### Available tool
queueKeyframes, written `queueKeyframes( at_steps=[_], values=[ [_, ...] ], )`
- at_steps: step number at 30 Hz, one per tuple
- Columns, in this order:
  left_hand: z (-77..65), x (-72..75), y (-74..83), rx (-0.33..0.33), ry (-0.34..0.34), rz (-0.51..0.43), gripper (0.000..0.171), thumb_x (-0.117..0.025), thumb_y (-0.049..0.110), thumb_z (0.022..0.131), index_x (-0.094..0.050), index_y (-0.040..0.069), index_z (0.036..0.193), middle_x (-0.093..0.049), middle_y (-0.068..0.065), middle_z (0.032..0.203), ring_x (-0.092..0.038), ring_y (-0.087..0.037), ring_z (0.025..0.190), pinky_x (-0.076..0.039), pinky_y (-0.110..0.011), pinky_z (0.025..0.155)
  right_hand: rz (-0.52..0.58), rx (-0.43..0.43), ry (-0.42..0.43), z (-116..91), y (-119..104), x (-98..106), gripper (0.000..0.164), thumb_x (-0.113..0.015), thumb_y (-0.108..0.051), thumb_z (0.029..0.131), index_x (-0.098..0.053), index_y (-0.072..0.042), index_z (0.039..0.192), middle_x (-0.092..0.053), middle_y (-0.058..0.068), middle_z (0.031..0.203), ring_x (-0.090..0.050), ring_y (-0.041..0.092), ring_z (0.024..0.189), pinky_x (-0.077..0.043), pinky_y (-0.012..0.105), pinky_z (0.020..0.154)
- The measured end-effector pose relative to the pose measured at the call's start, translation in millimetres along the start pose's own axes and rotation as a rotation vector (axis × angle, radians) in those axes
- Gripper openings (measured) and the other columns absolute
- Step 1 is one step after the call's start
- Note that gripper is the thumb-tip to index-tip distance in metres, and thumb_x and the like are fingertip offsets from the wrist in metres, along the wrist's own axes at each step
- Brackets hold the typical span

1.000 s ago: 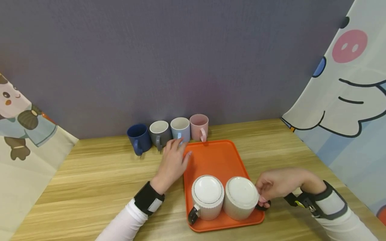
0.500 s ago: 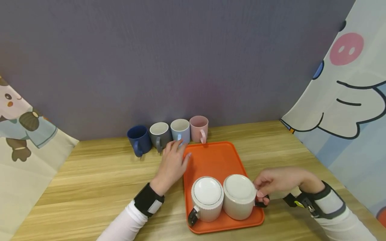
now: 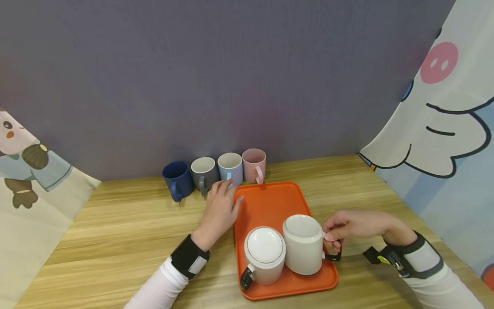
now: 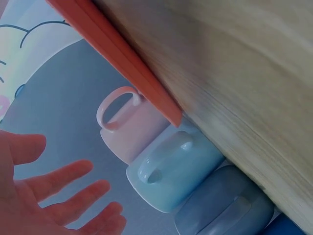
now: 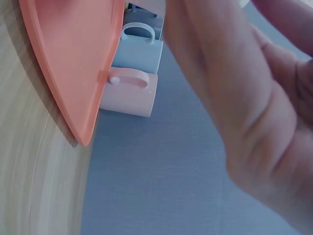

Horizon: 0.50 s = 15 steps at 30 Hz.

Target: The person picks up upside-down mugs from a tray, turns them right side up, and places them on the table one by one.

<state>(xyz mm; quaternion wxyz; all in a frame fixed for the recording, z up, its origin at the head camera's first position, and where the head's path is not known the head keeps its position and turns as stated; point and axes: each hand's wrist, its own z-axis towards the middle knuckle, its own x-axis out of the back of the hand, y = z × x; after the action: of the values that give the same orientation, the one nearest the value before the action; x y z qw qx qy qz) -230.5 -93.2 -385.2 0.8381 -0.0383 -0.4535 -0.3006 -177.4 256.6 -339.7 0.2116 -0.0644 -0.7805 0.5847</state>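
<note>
My right hand (image 3: 356, 226) pinches the black handle of a white mug (image 3: 302, 251) on the right of the orange tray (image 3: 272, 201). This mug stands bottom-up, close over the tray's front half. Beside it on the left, a second white mug (image 3: 264, 262) is bottom-up on the tray, its black handle facing front left. My left hand (image 3: 218, 212) has relaxed, spread fingers and holds nothing. Its fingertips overlap the light blue mug (image 3: 230, 165) in the head view, but the left wrist view shows them apart from the light blue mug (image 4: 171, 171).
A pink mug (image 3: 254, 163), a grey mug (image 3: 203, 169) and a navy mug (image 3: 177, 177) stand upright in the back row with the light blue one. Behind the wooden table (image 3: 127, 240) rises a grey wall (image 3: 247, 77). Printed cloths hang at both sides.
My right hand has shifted the right white mug up and leftward, against the other white mug in the head view. My left hand has stayed in place.
</note>
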Motion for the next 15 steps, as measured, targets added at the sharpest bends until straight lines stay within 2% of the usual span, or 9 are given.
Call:
queueKeyframes(
  at_steps=[2,5,11,15],
  values=[
    [-0.3,0.2,-0.4,-0.002,0.0,0.002,0.033,-0.061,0.025,0.092,-0.064,0.002,0.115,-0.055,-0.019,0.129,-0.046,-0.039,0.115,-0.038,-0.051,0.093,0.004,-0.011,0.014,-0.1,0.4,0.3,0.027,-0.042,-0.008,0.1,-0.051,0.016,0.093,-0.047,0.033,0.079,-0.059,0.002,0.078,-0.055,0.047,0.074],
    [0.3,0.9,-1.4,-0.003,0.01,0.005,0.032,-0.061,0.024,0.092,-0.064,0.003,0.115,-0.055,-0.019,0.129,-0.046,-0.038,0.115,-0.039,-0.051,0.093,0.005,-0.019,0.029,-0.5,0.4,0.1,0.028,-0.042,-0.009,0.1,-0.051,0.017,0.094,-0.048,0.031,0.078,-0.059,0.003,0.078,-0.056,0.044,0.074],
    [1.5,1.4,-3.0,0.002,0.013,0.007,0.03,-0.061,0.023,0.091,-0.064,0.004,0.114,-0.056,-0.019,0.128,-0.045,-0.038,0.114,-0.039,-0.051,0.091,0.024,-0.048,0.062,-1.4,1.5,-0.1,0.028,-0.043,-0.009,0.1,-0.05,0.017,0.094,-0.055,0.006,0.078,-0.059,0.005,0.077,-0.056,0.035,0.073],
    [2.3,0.5,-4.7,0.013,0.011,0.002,0.031,-0.061,0.023,0.092,-0.064,0.003,0.115,-0.055,-0.018,0.128,-0.045,-0.037,0.114,-0.038,-0.051,0.091,0.045,-0.063,0.085,-1.0,2.1,0.5,0.031,-0.043,-0.009,0.1,-0.047,0.021,0.096,-0.055,0.002,0.081,-0.06,0.007,0.078,-0.056,0.037,0.075]
  ],
)
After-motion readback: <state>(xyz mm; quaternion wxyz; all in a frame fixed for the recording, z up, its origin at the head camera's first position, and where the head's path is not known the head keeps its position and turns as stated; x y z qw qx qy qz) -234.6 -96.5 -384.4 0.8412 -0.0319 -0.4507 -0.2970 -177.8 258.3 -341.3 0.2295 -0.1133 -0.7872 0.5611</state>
